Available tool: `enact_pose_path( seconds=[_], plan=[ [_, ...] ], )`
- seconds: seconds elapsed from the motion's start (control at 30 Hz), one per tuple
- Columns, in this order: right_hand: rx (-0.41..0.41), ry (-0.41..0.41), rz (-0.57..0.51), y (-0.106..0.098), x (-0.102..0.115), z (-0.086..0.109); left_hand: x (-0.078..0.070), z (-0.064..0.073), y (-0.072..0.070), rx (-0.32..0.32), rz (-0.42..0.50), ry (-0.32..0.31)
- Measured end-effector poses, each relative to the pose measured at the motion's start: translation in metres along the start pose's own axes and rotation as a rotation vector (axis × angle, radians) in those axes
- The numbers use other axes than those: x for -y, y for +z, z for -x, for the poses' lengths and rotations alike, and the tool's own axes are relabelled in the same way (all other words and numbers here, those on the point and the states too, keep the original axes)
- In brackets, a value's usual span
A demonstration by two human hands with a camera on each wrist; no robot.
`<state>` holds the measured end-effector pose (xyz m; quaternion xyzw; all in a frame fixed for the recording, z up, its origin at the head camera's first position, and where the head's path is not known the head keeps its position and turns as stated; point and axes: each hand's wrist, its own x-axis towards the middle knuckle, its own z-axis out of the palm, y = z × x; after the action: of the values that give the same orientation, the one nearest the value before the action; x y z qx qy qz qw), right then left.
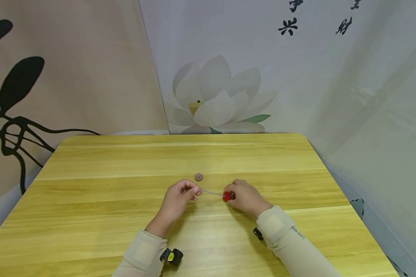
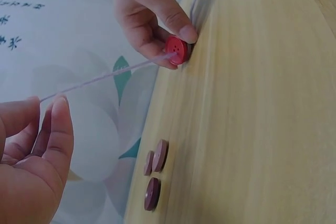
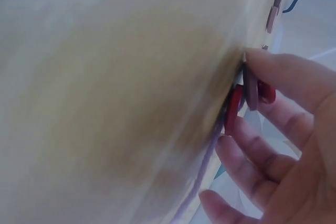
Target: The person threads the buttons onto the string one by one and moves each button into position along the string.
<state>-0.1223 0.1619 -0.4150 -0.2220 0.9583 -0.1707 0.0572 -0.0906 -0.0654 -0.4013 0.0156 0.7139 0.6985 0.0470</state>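
Observation:
My left hand [image 1: 181, 198] pinches one end of a thin pale-purple cord [image 1: 211, 192] between thumb and fingertips. The cord runs taut to a red button [image 2: 177, 50] and passes through one of its holes. My right hand [image 1: 244, 195] grips that button together with a few others, close over the table. In the right wrist view, a brown button [image 3: 251, 87] sits between a red button [image 3: 233, 109] and another red one [image 3: 268, 92], under the thumb and fingers. From this stack the purple cord [image 3: 198, 174] trails on along the table.
Loose brown buttons lie on the wooden table [image 1: 124, 161]: one brown button [image 1: 198, 177] beyond my left hand, and in the left wrist view a dark one [image 2: 152, 194] beside two lighter ones [image 2: 160, 156]. A printed cloth backdrop [image 1: 228, 38] hangs behind the table's far edge.

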Motion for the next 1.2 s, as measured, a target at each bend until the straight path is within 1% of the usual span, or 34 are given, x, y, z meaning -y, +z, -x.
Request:
enact_pose_path(
  seconds=[0.2,0.33,0.5,0.63,0.8,0.93,1.1,1.2],
  plan=[
    [-0.006,0.004,0.001,0.0,0.0,0.0,0.0,0.0,0.0,-0.012,0.014,-0.013],
    [-0.014,-0.001,-0.007,0.0,0.001,0.0,0.001,0.0,0.001,-0.019,0.007,-0.022],
    [-0.042,-0.034,-0.027,-0.001,0.004,0.001,0.003,0.001,0.002,-0.021,-0.01,-0.018],
    [-0.068,-0.039,-0.061,-0.001,0.007,0.001,0.004,0.001,0.003,-0.024,-0.019,-0.021],
    [-0.114,-0.027,-0.127,-0.001,0.012,0.0,0.005,0.0,0.003,-0.028,-0.03,-0.026],
    [-0.151,-0.02,-0.209,0.0,0.019,-0.001,0.006,0.0,0.004,-0.027,-0.029,-0.027],
    [-0.143,0.009,-0.349,0.0,0.028,0.0,0.007,0.0,0.004,-0.02,-0.031,-0.021],
    [-0.14,0.012,-0.38,0.0,0.033,0.0,0.007,0.0,0.004,-0.02,-0.031,-0.022]
  ],
)
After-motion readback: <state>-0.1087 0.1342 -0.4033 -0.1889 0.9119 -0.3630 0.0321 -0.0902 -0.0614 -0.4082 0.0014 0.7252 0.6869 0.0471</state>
